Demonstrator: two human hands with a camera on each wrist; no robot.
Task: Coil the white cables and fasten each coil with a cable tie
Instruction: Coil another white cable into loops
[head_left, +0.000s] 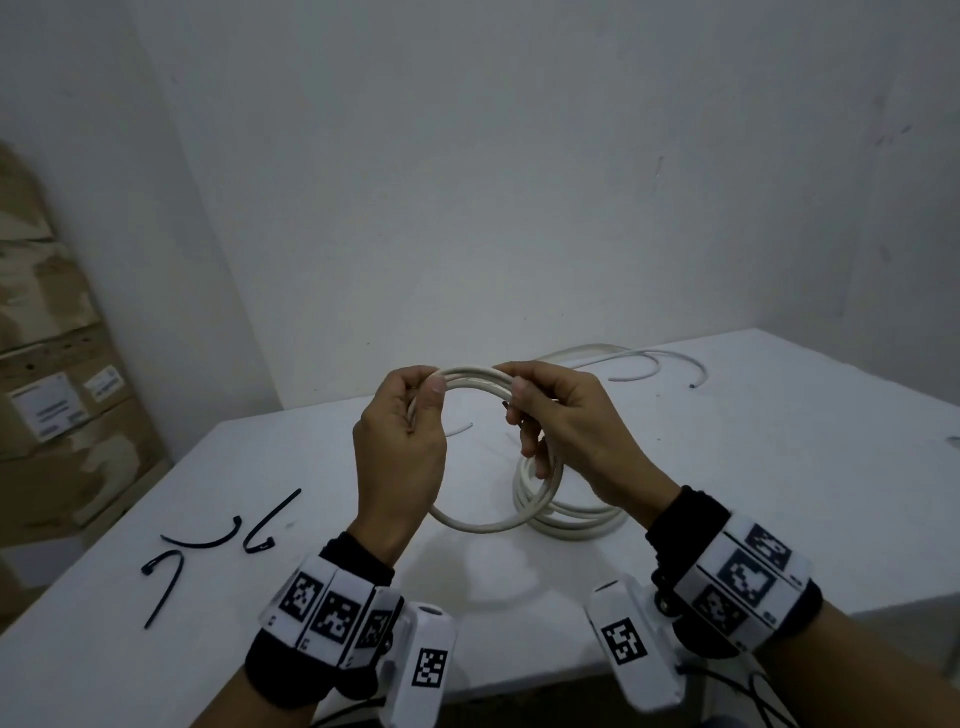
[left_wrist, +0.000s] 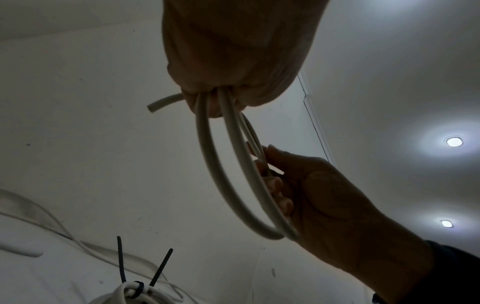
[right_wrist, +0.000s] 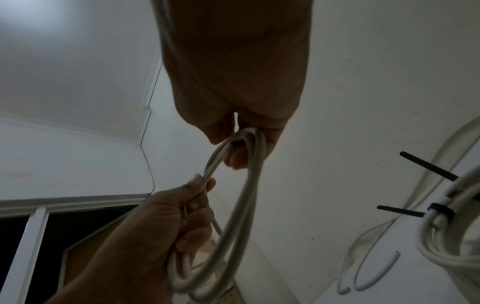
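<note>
Holding the white cable coil (head_left: 470, 447) up at centre frame, above the surface (head_left: 727, 467): left hand (head_left: 402, 441) clamped on its upper-left arc, right hand (head_left: 566, 431) curled round the upper-right arc. Looking light and springy, smooth-jacketed, likely wanting to spring open; probably best gripping where all turns bunch together, keeping the loose end (left_wrist: 166, 101) trapped. Lying at lower left, the black cable ties (head_left: 208, 545). Resting just behind the right hand, a tied coil (head_left: 561, 512).
</note>
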